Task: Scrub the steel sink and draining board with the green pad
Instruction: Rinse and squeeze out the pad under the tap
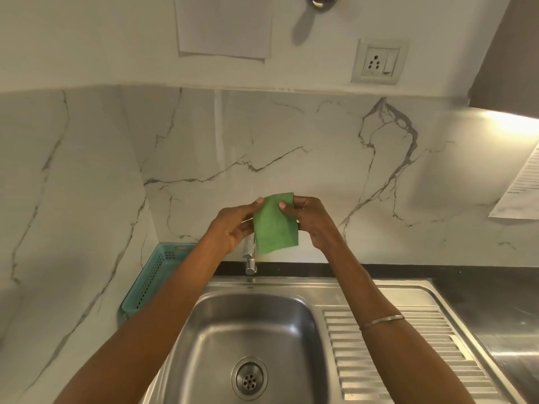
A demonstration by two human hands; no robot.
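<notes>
Steel sink (204, 330) bowl dry-looking, only drain strainer (249, 378) inside. Draining board (408, 360) at its right. Teal basket (148, 282) left of sink, contents hidden. Green pad (275, 224) held up above tap (250, 259), left hand (230, 228) and right hand (313, 220) pinching top corners. Advice: fold flat, wet first, scrub along ribs.

- Overall: warm, moderately bright; slightly soft throughout, no sharp detail.
- Main source: under-cabinet lamp (509, 119) upper right, blown out, glare on wall.
- Specular glare on worktop (519, 351) lower right; sheen in sink (250, 325).
- Hook (322, 0) casts soft shadow down-left.
- Wide-angle distortion: wall lines bow toward edges.
</notes>
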